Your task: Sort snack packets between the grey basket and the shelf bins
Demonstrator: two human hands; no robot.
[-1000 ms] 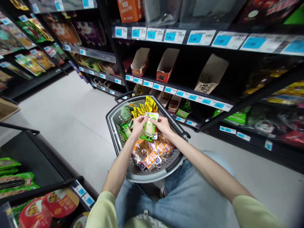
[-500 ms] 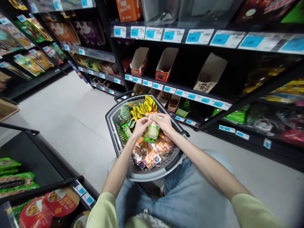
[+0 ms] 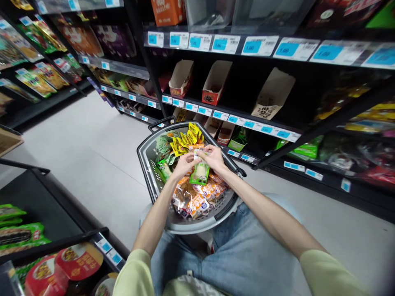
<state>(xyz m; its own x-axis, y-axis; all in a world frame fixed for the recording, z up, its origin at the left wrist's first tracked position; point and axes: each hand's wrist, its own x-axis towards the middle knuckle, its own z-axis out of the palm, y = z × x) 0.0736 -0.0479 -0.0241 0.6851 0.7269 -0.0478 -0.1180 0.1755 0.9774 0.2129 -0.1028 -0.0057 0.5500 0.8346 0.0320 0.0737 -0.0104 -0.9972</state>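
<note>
Between my fingers is a small green and white snack packet [image 3: 200, 172], pinched at its top edge above the basket. My left hand [image 3: 186, 164] is closed on its upper left corner, and my right hand [image 3: 215, 158] is closed on its upper right. Beneath them stands a grey shopping basket [image 3: 191, 229] with a dark rim. Orange and white snack packets [image 3: 199, 203] fill its near part. Yellow packets [image 3: 193, 133] and green packets [image 3: 165, 168] lie toward its far and left sides. My fingers cover the packet's top edge.
Ahead runs a black shelf unit [image 3: 243, 119] with price tags and several open cartons [image 3: 216, 84]. At the lower left, a low black shelf [image 3: 40, 201] holds green packets and red-lidded tubs [image 3: 78, 261]. Pale floor [image 3: 101, 152] stretches along the left.
Both hands stay on the packet. Its lower part has swung slightly to the right, and my fingers have shifted a little along its top edge.
</note>
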